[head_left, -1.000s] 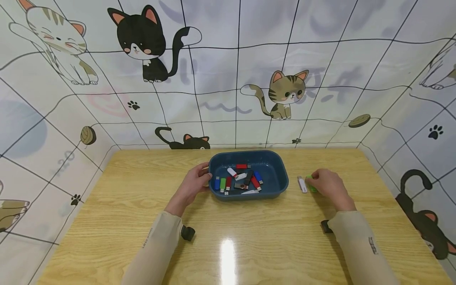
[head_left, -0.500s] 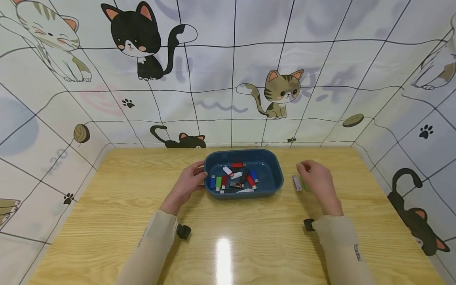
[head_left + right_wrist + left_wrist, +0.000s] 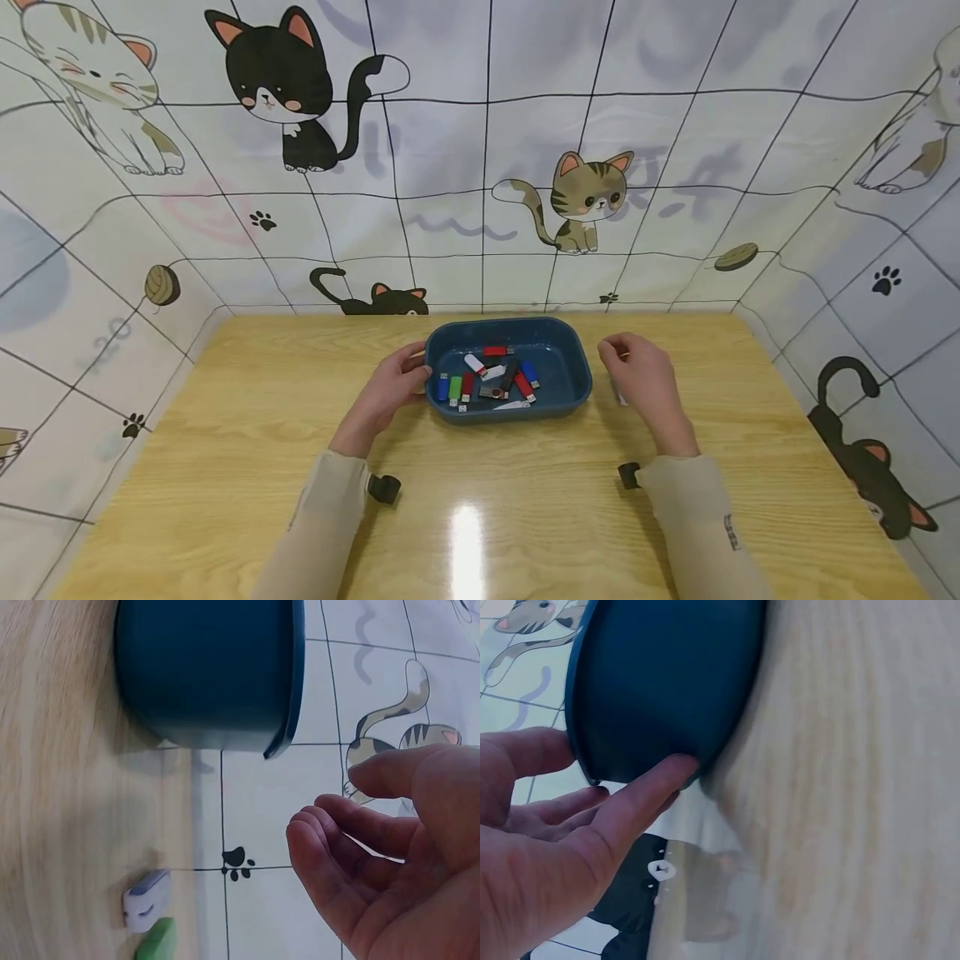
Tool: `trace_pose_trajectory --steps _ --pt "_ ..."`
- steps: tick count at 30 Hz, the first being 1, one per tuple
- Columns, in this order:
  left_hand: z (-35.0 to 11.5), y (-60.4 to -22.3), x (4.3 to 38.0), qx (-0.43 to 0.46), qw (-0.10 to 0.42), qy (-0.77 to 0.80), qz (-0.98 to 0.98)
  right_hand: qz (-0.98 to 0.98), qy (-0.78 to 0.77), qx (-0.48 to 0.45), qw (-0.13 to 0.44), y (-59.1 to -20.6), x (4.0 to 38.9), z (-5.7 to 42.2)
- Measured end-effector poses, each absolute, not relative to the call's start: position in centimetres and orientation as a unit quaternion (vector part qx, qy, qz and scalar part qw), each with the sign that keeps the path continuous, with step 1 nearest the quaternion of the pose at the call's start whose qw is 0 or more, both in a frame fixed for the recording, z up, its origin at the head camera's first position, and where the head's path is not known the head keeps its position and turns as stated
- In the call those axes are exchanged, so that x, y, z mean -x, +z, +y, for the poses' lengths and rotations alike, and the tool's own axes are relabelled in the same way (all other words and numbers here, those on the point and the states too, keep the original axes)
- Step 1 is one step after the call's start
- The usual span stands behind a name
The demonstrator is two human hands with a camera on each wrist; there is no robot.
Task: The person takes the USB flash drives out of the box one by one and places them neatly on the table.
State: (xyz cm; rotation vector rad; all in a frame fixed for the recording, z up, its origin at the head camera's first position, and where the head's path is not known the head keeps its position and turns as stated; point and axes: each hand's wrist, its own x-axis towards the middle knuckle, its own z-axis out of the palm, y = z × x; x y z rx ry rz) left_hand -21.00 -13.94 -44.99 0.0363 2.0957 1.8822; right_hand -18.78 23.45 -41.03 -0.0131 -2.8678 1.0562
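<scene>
My left hand (image 3: 386, 392) holds the left end of a dark blue plastic tray (image 3: 551, 412), thumb at its rim and a finger against the outer wall. Inside the tray lie several USB flash drives, among them a blue one (image 3: 443, 388), a green one (image 3: 455, 389) and a red one (image 3: 496, 351). To the tray's right, my right hand (image 3: 641, 375) hovers over the table, fingers loosely bent, nothing visible between them. Below it a white USB flash drive (image 3: 147, 902) and a green USB flash drive (image 3: 157, 942) rest side by side; in the head view the hand mostly covers them.
The wooden table (image 3: 247, 467) reflects a bright strip of light near its front. Behind it and along both sides stands a cat-print backdrop (image 3: 450, 150). A black camera (image 3: 384, 488) shows at the left wrist, another black camera (image 3: 629, 475) at the right.
My right hand has drawn back from the green USB flash drive on the table and shifted left toward the tray. The left hand stays at the tray's end; the head view has shifted slightly.
</scene>
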Motion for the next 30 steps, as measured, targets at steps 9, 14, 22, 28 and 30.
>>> trace_pose_trajectory --steps 9,14,22,28,30 --pt "-14.3 -44.4 20.8 -0.042 0.164 0.630 0.758 -0.943 0.328 -0.020 0.054 -40.7 18.8 21.0" --pt "-14.1 -44.5 20.9 -0.044 0.167 0.629 0.758 -0.946 0.319 -0.042 0.037 -40.6 19.1 18.9" --pt "-14.2 -44.8 21.0 -0.041 0.166 0.634 0.754 -0.954 0.288 -0.068 -0.038 -41.8 20.5 15.8" --pt "-14.2 -44.6 21.0 -0.044 0.166 0.637 0.752 -0.962 0.251 -0.079 -0.079 -42.6 21.4 14.6" --pt "-14.2 -44.5 21.0 -0.045 0.166 0.638 0.750 -0.962 0.243 -0.078 -0.093 -42.8 21.6 14.3"
